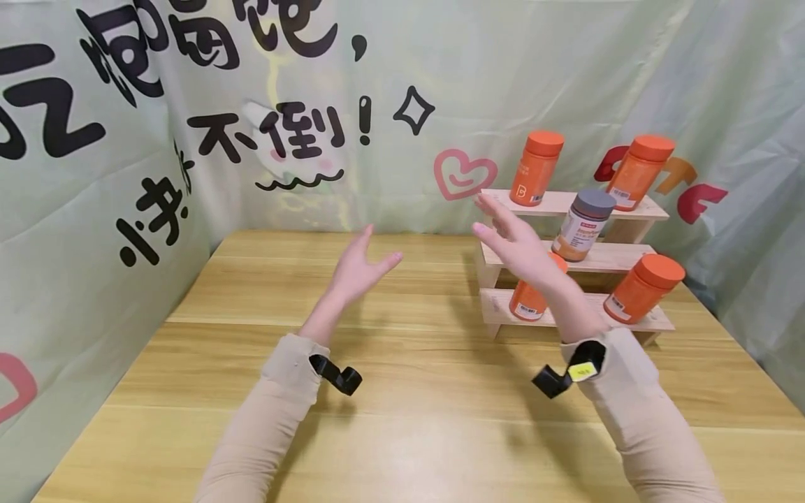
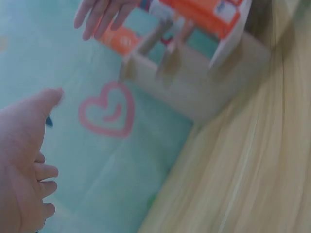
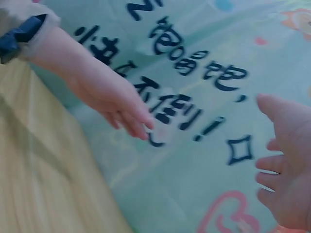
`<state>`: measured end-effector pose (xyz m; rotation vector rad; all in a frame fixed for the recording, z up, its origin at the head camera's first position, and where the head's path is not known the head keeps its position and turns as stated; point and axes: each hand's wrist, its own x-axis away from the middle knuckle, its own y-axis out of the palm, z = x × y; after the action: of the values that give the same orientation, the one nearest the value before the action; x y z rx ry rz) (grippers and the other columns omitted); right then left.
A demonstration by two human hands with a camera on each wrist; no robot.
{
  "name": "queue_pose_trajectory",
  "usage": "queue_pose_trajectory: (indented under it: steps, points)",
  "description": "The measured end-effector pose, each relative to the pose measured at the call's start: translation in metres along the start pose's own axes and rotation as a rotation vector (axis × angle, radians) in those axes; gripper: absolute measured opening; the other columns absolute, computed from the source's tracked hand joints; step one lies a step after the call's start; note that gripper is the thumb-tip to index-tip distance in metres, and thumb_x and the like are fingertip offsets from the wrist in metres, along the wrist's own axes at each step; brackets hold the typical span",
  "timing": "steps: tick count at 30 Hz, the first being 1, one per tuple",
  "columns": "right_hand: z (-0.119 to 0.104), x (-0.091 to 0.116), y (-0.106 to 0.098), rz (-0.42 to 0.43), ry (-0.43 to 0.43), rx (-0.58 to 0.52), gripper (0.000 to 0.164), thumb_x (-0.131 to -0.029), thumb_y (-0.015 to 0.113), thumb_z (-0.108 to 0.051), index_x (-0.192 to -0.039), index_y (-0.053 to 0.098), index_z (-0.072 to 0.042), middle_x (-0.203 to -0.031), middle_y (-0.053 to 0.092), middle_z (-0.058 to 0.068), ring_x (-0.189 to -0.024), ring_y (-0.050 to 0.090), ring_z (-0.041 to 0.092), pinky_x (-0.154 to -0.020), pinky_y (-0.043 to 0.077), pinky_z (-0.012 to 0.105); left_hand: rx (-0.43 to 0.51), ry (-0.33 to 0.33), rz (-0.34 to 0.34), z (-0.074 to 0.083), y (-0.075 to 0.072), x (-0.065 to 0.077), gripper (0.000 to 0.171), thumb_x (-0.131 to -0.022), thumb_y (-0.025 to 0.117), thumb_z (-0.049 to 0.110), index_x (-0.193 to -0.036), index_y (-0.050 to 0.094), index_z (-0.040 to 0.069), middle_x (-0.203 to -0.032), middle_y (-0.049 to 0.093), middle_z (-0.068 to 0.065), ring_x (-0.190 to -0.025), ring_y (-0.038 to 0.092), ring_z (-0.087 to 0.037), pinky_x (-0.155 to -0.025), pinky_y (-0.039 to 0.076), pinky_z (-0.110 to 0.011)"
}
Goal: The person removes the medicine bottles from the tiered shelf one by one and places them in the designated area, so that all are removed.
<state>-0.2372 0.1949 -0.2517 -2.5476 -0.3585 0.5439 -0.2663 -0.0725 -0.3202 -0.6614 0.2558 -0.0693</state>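
My left hand (image 1: 357,271) is held above the middle of the wooden table, thumb apart from straight fingers, with nothing in it. To its right my right hand (image 1: 517,246) is raised in front of the shelf's left side, fingers extended and nothing held; it overlaps part of a lower orange bottle (image 1: 530,297) in the head view. A three-step wooden shelf (image 1: 566,202) carries several bottles. Two orange ones, a left bottle (image 1: 537,168) and a right bottle (image 1: 639,172), stand on top. On the middle step is a grey-lidded bottle (image 1: 583,225). Another orange bottle (image 1: 644,288) is at lower right.
The wooden table (image 1: 402,419) runs back to a pale green curtain (image 1: 390,175) printed with black characters and a pink heart. The curtain also hangs along the left and right sides. A black wrist camera (image 1: 336,374) is strapped at the left sleeve, another camera (image 1: 569,370) at the right.
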Motion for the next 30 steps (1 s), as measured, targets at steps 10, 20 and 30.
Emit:
queue_pose_trajectory:
  steps: [10, 20, 30]
  points:
    - [0.014, 0.054, -0.064, 0.100, -0.035, -0.196, 0.052, -0.098, 0.046, -0.014, -0.146, 0.029, -0.011, -0.146, 0.036, 0.005, -0.133, 0.031, 0.016, -0.097, 0.033, 0.012, 0.184, 0.044, -0.046, 0.030, 0.030, 0.018, 0.086, -0.080, 0.070, 0.039, -0.147, 0.025, 0.010, -0.148, 0.033, -0.002, -0.135, 0.028, -0.017, -0.110, 0.022, -0.034]
    - [0.047, 0.103, -0.137, 0.249, 0.132, 0.032, 0.052, -0.098, 0.045, -0.016, -0.147, 0.029, -0.024, -0.138, 0.044, -0.012, -0.118, 0.041, 0.000, -0.093, 0.030, 0.005, 0.235, 0.044, -0.147, 0.046, 0.062, 0.019, 0.087, -0.079, 0.073, 0.037, -0.147, 0.026, 0.011, -0.146, 0.036, -0.007, -0.132, 0.034, -0.021, -0.107, 0.028, -0.036]
    - [0.111, 0.147, -0.185, 0.283, 0.204, -0.071, 0.056, -0.097, 0.043, -0.005, -0.147, 0.025, -0.023, -0.121, 0.047, -0.027, -0.107, 0.041, -0.013, -0.100, 0.014, 0.004, 0.140, 0.025, -0.269, 0.042, 0.099, 0.018, 0.093, -0.077, 0.074, 0.039, -0.147, 0.023, 0.005, -0.147, 0.033, -0.008, -0.126, 0.042, -0.023, -0.106, 0.031, -0.034]
